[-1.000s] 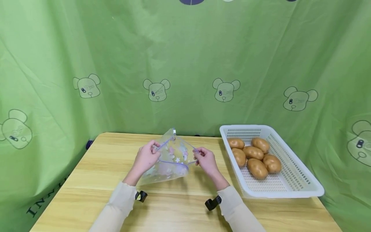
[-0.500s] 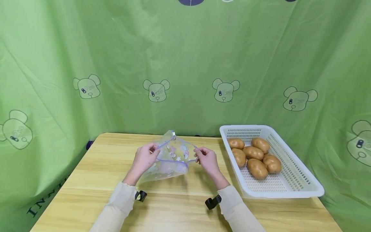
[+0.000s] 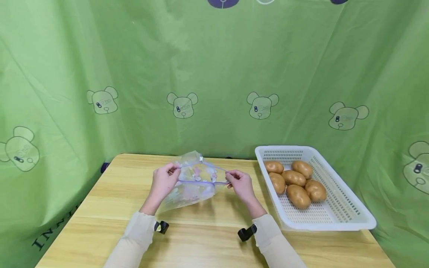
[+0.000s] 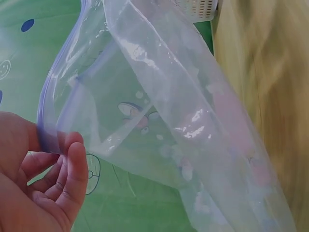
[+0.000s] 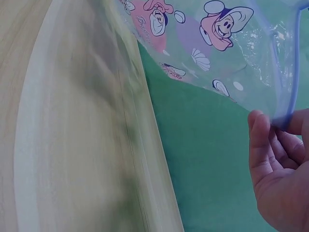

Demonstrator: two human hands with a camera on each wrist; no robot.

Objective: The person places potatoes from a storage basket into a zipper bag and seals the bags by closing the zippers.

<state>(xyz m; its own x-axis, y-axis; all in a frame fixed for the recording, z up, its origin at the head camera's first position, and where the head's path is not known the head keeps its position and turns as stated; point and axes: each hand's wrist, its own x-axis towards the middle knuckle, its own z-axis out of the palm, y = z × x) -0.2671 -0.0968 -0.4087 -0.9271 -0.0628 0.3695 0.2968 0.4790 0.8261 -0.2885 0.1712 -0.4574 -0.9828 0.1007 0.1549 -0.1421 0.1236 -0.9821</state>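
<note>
Bag: clear zip bag (image 3: 194, 184) held above table (image 3: 100, 208), mouth pulled open; nothing inside as far as seen
L hand (image 3: 163, 182): pinches left rim
R hand (image 3: 240, 184): pinches right rim
Left: five potatoes (image 3: 295, 180) lie in white basket (image 3: 335, 216), none bagged
Hidden: fingertips behind plastic; bag bottom blurry

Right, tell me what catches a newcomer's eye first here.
First, the clear zip bag printed with cartoon figures, held above the middle of the wooden table: the left hand and right hand each pinch one end of its open mouth. Next, the white basket on the right, holding five brown potatoes.
</note>
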